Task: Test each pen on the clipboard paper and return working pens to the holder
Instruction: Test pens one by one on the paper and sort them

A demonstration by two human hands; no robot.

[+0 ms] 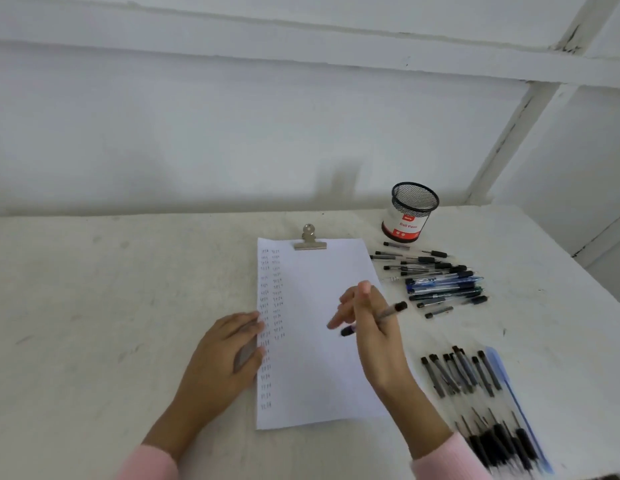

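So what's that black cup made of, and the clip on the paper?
The cup looks like black metal mesh, probably: you can see through its sides. The clip looks like silvery metal, from its grey shine.

One holder [410, 213], one clipboard [310, 239] (pens [443, 284]: many)

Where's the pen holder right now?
Head view: the black mesh pen holder stands upright beyond the farther loose pile of pens, to the right of the clipboard's clip.
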